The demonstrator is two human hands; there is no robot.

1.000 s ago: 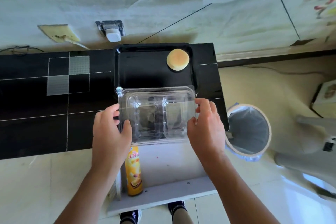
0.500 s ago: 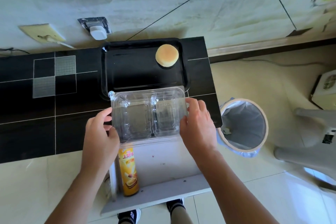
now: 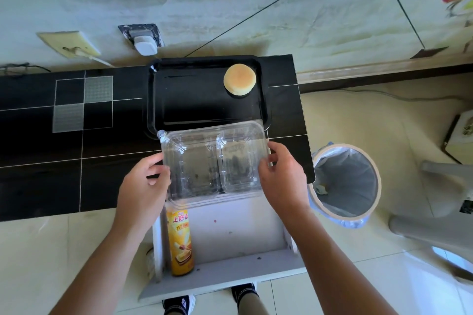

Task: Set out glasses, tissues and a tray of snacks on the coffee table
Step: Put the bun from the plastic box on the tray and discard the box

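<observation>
Thin clear plastic, the empty snack box [image 3: 215, 161] held over the worktop [image 3: 76, 174] edge just before the black tray [image 3: 204, 110] looks light, flimsy and slippery, best pinched gently at its side rims, as the left hand [image 3: 143, 189] and right hand [image 3: 281, 179] do now.

So the tray [image 3: 207, 100] sits on the tabletop [image 3: 64, 174] against the wall, bun [image 3: 239, 79] in its far right corner. Plastic container [image 3: 215, 161] overlaps the tray's near edge. Open drawer [image 3: 230, 235] below it, chip can [image 3: 180, 240] lying along its left side. Bin [image 3: 345, 181] on the floor to the right.
</observation>
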